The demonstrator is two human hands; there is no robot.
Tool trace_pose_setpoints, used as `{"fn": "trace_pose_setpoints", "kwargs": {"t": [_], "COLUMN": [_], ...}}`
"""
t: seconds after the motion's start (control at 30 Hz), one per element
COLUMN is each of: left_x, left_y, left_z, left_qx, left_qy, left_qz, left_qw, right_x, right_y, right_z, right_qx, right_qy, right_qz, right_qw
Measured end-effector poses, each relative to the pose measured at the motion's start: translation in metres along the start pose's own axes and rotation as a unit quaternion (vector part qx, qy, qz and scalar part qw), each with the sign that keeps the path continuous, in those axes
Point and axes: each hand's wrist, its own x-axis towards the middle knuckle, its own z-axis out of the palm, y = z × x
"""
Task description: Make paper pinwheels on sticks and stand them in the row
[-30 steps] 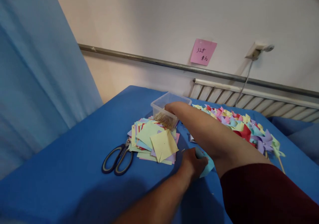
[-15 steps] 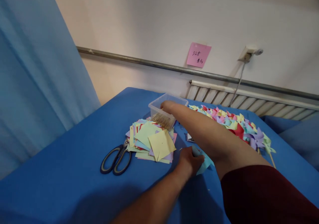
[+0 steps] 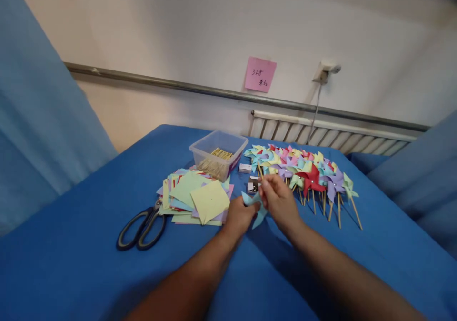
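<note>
One pair of scissors (image 3: pixel 142 224), one clear tub (image 3: pixel 218 153), one paper stack (image 3: pixel 194 198). Left hand (image 3: pixel 240 217) and right hand (image 3: pixel 279 200) both pinch one light blue paper piece (image 3: pixel 254 206), held between them.

Two hands are in view, the left hand (image 3: pixel 238 217) and the right hand (image 3: pixel 279 201), meeting on one light blue paper piece (image 3: pixel 254 206). One pair of scissors (image 3: pixel 142 225) lies at nine o'clock from them. One clear plastic box (image 3: pixel 218 152) sits at eleven o'clock, with too many thin sticks (image 3: pixel 220 154) inside to count. One heap of paper squares (image 3: pixel 194 197) and one heap of finished pinwheels (image 3: pixel 300 168) both defy counting. One pink note (image 3: pixel 260 74) hangs at twelve o'clock.
</note>
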Motion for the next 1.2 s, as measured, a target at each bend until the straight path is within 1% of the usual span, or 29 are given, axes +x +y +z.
{"fn": "trace_pose_setpoints", "kwargs": {"t": [0.03, 0.1, 0.17, 0.27, 0.37, 0.5, 0.67, 0.87, 1.07, 1.2], "left_x": [0.001, 0.004, 0.005, 0.006, 0.007, 0.007, 0.005, 0.003, -0.001, -0.003], "left_y": [0.001, 0.004, 0.006, 0.007, 0.007, 0.006, 0.006, 0.007, 0.008, 0.011], "left_z": [-0.001, -0.002, -0.002, -0.002, -0.001, -0.001, 0.000, 0.000, 0.000, 0.000], "left_qx": [0.002, 0.003, -0.002, -0.013, -0.028, -0.046, -0.076, -0.085, -0.088, -0.104], "left_qy": [0.012, 0.034, 0.045, 0.053, 0.056, 0.059, 0.040, 0.040, 0.046, 0.057], "left_qz": [0.001, 0.002, 0.004, 0.006, 0.006, 0.006, 0.006, 0.004, 0.009, 0.009], "left_qw": [1.000, 0.999, 0.999, 0.999, 0.998, 0.997, 0.996, 0.996, 0.995, 0.993], "right_x": [-0.014, -0.031, -0.037, -0.036, -0.035, -0.038, -0.039, -0.040, -0.043, -0.043], "right_y": [0.013, 0.035, 0.051, 0.062, 0.062, 0.060, 0.061, 0.059, 0.059, 0.059], "right_z": [-0.004, -0.009, -0.009, -0.008, -0.009, -0.011, -0.012, -0.012, -0.012, -0.012], "right_qx": [0.037, 0.080, 0.105, 0.136, 0.154, 0.151, 0.149, 0.157, 0.188, 0.184], "right_qy": [0.001, -0.018, -0.029, -0.041, -0.065, -0.087, -0.081, -0.084, -0.086, -0.090], "right_qz": [0.038, 0.080, 0.114, 0.152, 0.167, 0.176, 0.173, 0.166, 0.169, 0.162], "right_qw": [0.999, 0.993, 0.987, 0.978, 0.972, 0.969, 0.970, 0.970, 0.964, 0.965]}}
